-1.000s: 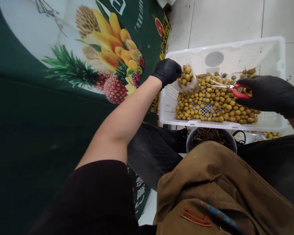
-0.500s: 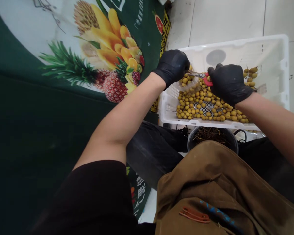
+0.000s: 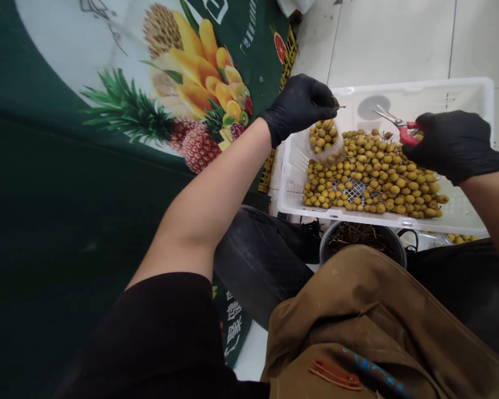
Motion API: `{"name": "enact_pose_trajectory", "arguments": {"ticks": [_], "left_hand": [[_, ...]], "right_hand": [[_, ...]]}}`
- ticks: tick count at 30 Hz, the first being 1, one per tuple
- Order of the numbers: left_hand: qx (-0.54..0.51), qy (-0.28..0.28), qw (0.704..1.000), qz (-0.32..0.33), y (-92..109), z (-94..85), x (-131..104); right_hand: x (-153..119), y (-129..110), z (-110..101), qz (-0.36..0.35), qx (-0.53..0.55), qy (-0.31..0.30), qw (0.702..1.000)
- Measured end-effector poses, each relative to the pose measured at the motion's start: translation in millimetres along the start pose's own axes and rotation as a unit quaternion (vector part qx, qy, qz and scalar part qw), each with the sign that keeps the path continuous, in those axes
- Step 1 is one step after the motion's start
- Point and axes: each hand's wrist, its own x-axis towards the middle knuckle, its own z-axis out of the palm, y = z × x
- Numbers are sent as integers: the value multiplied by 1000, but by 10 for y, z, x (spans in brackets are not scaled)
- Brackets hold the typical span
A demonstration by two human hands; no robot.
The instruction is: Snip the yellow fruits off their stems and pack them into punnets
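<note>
My left hand (image 3: 303,102), in a black glove, pinches a short brown stem (image 3: 340,107) above a clear plastic tub (image 3: 336,151). The tub holds round yellow-brown longans (image 3: 323,136) and stands inside a white crate (image 3: 424,88). My right hand (image 3: 455,141), gloved too, grips red-handled scissors (image 3: 408,133) over the crate's right part. The scissor blades are spread and point left, apart from the stem. Many loose longans (image 3: 393,177) lie on the crate's mesh floor.
A dark bucket (image 3: 360,235) of cut twigs stands between my knees, close against the crate's near side. Another clear container of longans (image 3: 461,238) shows at right. A green fruit-printed banner (image 3: 233,72) covers a stack with yellow crates (image 3: 289,58) on the left.
My right hand with the scissors has moved right, away from my left hand. The blades have spread. My left hand has shifted slightly right, and the tub of longans shows more.
</note>
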Motion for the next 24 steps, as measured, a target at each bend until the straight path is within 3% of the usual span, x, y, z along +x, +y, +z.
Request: {"name": "enact_pose_trajectory", "arguments": {"ticks": [3, 7, 12, 14, 18, 24], "left_hand": [[-60, -68, 996, 13, 87, 42, 13], [126, -56, 989, -60, 92, 145, -20], [303, -151, 933, -124, -144, 536, -233], [339, -142, 920, -139, -194, 695, -341], [359, -104, 919, -121, -160, 853, -501], [382, -100, 918, -43, 10, 1006, -656]], "right_hand": [[26, 140, 84, 4, 11, -11, 1000], [42, 195, 146, -1, 26, -24, 999], [-21, 174, 347, -42, -6, -119, 992], [-64, 176, 480, -68, -5, -115, 991], [-123, 133, 653, -117, 54, -40, 991], [-66, -304, 588, -115, 258, -62, 957]]}}
